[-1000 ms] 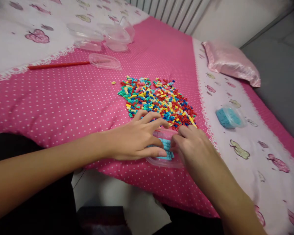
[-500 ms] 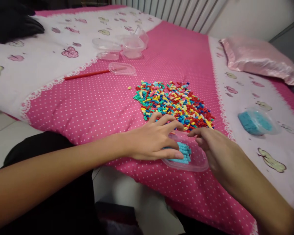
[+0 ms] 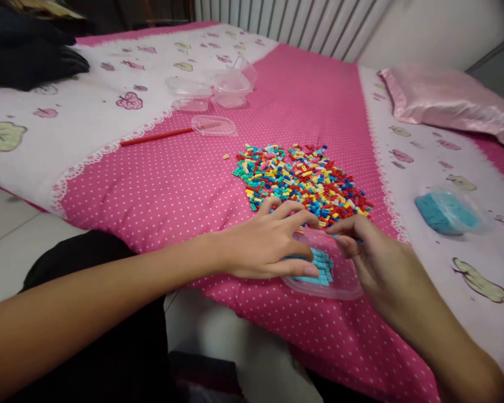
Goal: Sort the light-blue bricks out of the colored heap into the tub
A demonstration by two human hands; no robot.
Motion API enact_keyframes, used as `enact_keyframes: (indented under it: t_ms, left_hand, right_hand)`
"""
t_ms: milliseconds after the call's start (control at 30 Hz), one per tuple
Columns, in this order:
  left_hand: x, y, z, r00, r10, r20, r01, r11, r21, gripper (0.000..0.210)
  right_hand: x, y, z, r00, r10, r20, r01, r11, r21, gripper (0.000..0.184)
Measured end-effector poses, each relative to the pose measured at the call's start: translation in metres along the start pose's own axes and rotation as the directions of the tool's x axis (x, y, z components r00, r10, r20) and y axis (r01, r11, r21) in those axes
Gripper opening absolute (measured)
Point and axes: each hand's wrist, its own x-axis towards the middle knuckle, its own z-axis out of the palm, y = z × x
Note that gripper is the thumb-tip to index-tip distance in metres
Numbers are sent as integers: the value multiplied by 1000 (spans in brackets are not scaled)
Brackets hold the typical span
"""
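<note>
Sorting on the bed: the right hand (image 3: 373, 254), half a second ago open-fingered over the clear tray (image 3: 344, 288), now has its grip pinched narrow, apparently on a small brick, at the edge of the brick pile (image 3: 302, 179). The left hand (image 3: 269, 246) stays spread, empty, steadying the tray, where the turquoise bricks (image 3: 321, 266) lie unchanged; another pick seems under way.

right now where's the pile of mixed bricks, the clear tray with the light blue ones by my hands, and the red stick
pile of mixed bricks (image 3: 302, 179), head view, middle of the heap
clear tray (image 3: 344, 285), head view, bare part of its floor near the front rim
red stick (image 3: 155, 137), head view, middle of its length
</note>
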Motion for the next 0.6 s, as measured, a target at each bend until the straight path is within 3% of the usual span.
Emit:
enact_keyframes:
  t_ms: [200,400,600]
  left_hand:
    - [0,1,-1,993,7,-117,-8,1000,-13,48]
    - [4,5,-3,952,-117,-282,87,990,-114,22]
    - [2,4,0,915,-216,-341,162,970,-180,16]
  right_hand:
    - [2,-3,4,999,-24,-23,26,998,49,17]
    - [1,-12,6,999,-33,-17,35,989,143,11]
    - [2,-17,9,998,-63,22,56,970,239,11]
